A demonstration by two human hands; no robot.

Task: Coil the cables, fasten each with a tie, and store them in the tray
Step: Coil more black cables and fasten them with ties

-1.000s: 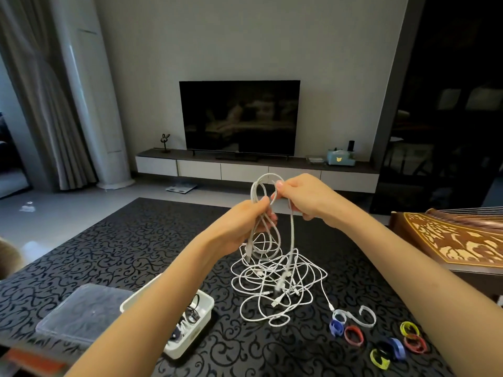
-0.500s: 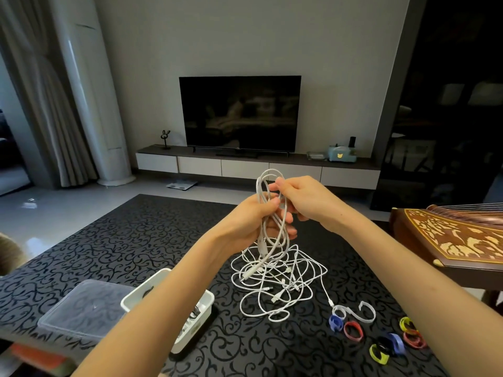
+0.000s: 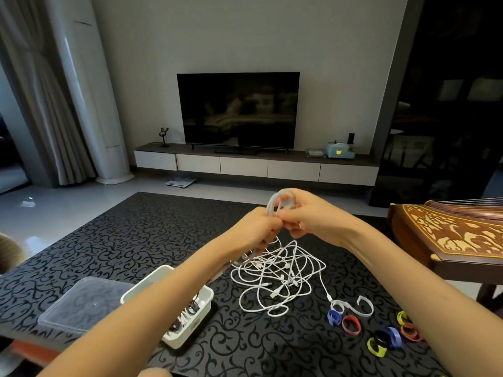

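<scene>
1. White tray (image 3: 147,281): coiled cables inside, dark and white; clear lid (image 3: 81,303) beside it.
2. Left hand (image 3: 255,227) and right hand (image 3: 307,216) both grip the cable loop (image 3: 280,198).
3. Loop upright above the table (image 3: 136,240), long axis vertical, tail dropping into the cable tangle (image 3: 280,278).

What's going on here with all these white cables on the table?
A person is winding up a white cable: left hand and right hand both grip a small coil above the table. The other cables lie tangled beneath. The coloured ties sit unused at right, and the white tray at left has stored cables inside.
</scene>
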